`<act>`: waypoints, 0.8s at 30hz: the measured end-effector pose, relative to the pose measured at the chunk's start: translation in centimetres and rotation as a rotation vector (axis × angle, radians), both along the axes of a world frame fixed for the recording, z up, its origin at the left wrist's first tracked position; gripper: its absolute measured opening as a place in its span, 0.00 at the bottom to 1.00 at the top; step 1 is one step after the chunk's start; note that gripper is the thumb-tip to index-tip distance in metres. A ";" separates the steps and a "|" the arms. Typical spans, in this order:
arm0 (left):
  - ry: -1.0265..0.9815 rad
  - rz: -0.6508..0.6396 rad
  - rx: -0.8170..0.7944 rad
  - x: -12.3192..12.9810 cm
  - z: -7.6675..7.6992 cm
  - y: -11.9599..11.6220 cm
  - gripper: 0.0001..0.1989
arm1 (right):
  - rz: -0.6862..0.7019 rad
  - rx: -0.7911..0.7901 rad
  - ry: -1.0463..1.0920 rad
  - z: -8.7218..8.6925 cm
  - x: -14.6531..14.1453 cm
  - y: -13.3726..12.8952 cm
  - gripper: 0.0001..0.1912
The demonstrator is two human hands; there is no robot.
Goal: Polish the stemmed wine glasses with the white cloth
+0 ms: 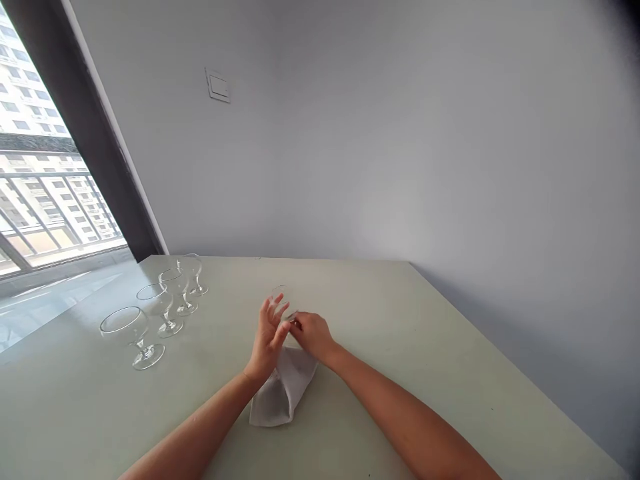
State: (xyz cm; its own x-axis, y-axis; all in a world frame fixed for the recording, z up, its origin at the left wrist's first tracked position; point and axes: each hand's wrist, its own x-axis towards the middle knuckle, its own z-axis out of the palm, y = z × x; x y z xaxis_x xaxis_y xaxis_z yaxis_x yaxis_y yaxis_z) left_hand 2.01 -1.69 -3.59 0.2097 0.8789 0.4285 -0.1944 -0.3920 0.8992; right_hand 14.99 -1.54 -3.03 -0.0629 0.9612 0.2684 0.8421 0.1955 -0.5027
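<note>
While the right hand (313, 335) pinches a clear glass (281, 298), the left hand (267, 337) spreads open beside it, above a white cloth (283, 393).

My right hand (311, 335) pinches a stemmed glass (281, 299) near the middle of the frame, my open left hand (269, 339) just beside it, above a folded white cloth (283, 393), with four glass goblets (157, 307) lined up on the pale table (400, 333) at left.

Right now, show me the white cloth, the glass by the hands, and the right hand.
White cloth (281, 393): head view, on its folded middle.
Glass (281, 297): head view, on its bowl, above the hands.
Right hand (313, 335): head view, on its back.
</note>
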 end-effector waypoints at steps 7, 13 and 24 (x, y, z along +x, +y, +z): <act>0.649 0.075 -0.106 0.1 -2.7 0.6 0.27 | -0.490 -0.068 0.025 -1.8 11.8 4.5 0.14; 0.569 0.088 -0.141 0.2 -2.3 0.4 0.24 | -0.788 -0.132 0.024 -2.4 21.2 6.2 0.15; 0.523 0.104 -0.143 0.3 -2.3 0.3 0.22 | -0.923 -0.057 0.161 -2.9 25.9 5.8 0.15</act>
State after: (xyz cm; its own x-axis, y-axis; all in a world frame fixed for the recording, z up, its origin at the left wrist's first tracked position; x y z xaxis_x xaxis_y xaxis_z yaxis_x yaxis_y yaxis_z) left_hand 2.34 -1.37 -5.90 0.2720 0.9480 0.1653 0.3258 -0.2523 0.9112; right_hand 40.84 4.24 -5.93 0.7651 0.6241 0.1588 0.5713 -0.5440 -0.6145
